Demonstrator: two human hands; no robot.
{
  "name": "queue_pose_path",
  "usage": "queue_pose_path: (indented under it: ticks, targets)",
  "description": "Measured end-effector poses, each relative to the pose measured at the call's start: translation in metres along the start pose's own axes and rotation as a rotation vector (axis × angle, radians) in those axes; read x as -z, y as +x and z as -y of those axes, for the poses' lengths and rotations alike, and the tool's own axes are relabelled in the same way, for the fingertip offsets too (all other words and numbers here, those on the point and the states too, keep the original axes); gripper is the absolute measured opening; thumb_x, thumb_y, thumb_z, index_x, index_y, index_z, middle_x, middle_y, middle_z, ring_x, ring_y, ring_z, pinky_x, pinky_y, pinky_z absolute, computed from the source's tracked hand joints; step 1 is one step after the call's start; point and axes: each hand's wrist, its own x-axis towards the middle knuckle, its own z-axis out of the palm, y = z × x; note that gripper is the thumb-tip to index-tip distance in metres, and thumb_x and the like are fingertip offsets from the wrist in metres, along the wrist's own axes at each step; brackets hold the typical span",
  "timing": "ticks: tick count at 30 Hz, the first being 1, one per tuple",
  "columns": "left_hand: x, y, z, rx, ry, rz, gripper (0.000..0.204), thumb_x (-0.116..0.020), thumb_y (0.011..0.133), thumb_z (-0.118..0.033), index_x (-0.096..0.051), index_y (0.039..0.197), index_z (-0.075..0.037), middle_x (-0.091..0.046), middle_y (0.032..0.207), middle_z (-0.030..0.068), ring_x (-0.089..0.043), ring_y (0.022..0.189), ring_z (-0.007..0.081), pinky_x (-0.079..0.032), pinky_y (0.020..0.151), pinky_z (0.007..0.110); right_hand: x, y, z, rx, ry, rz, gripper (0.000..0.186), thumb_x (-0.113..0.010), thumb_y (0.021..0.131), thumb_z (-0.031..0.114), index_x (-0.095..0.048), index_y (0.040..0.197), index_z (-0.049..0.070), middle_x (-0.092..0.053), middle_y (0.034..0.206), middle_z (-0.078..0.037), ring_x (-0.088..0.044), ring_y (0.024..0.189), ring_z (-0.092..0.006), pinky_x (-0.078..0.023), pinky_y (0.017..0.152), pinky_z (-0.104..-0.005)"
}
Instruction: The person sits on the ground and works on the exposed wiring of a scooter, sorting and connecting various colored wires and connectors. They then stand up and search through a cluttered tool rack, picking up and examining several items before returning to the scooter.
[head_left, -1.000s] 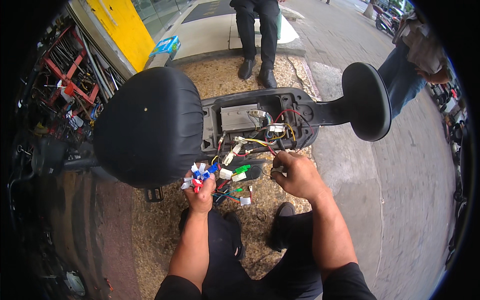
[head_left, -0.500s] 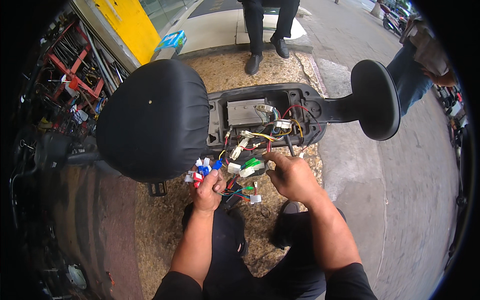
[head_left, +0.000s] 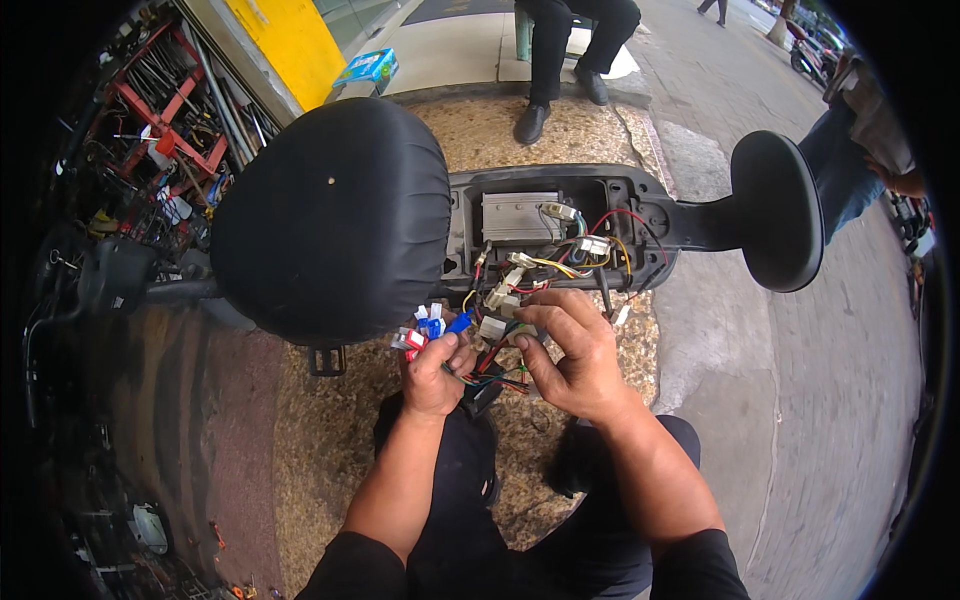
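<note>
- While the left hand (head_left: 437,380) grasps a multicoloured plug bundle (head_left: 432,327) at the black seat's (head_left: 330,225) near right, the right hand (head_left: 577,362) curls by white connectors (head_left: 492,328), its grip I cannot tell.
- A hard tug could strain thin wires (head_left: 494,380).

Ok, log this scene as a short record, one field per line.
Left hand: holds a bunch of blue, red and white connectors
Right hand: fingers beside pale connectors; grip unclear
Seat: black, rounded, left of the compartment
Compartment: open, with a grey metal box and coloured wires
Black pad: at far right, on an arm
Bystanders: seated person ahead; another person at right
</note>
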Motion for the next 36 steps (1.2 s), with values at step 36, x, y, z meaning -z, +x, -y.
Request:
queue_pose_path:
  ticks: [36]
  targets:
    - [-0.005, -0.004, 0.001, 0.031, -0.018, 0.064, 0.026, -0.062, 0.082, -0.016, -0.055, 0.105, -0.007, -0.048, 0.074, -0.0029, -0.039, 0.059, 0.0068, -0.032, 0.052, 0.023, 0.010, -0.016, -0.003, -0.671, 0.214, 0.336, 0.037, -0.077, 0.083, 0.034, -0.068, 0.092, -0.001, -0.068, 0.071, -0.012, -0.063, 0.063, -0.0176, -0.050, 0.061, -0.0347]
